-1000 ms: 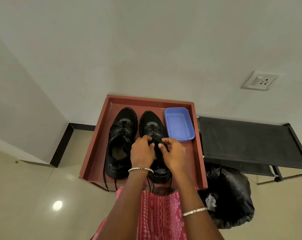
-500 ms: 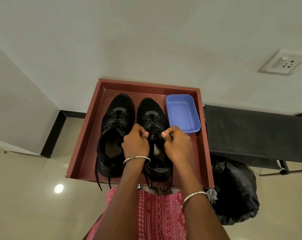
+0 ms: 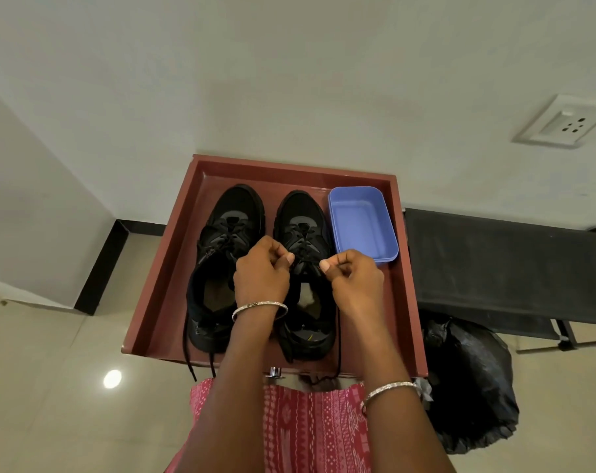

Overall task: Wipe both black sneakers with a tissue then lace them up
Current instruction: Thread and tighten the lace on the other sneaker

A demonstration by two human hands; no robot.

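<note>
Two black sneakers stand side by side, toes away from me, in a reddish-brown tray (image 3: 160, 295). The left sneaker (image 3: 226, 233) has loose laces hanging over the tray's near edge. Both my hands are over the right sneaker (image 3: 301, 220). My left hand (image 3: 260, 274) pinches one black lace end at the shoe's left side, and my right hand (image 3: 356, 278) pinches the other lace end at its right side. The hands are a short way apart, with the laces held taut above the tongue. No tissue is in view.
An empty blue plastic box (image 3: 361, 223) sits in the tray's far right corner. A black fabric rack (image 3: 501, 268) stands to the right, with a black bin bag (image 3: 470, 387) under it. A white wall with a socket (image 3: 563, 122) lies beyond.
My hands have drawn apart from a joined position over the right sneaker's laces, each pulling a lace end outward. The camera has tilted, so the tray sits lower in the view.
</note>
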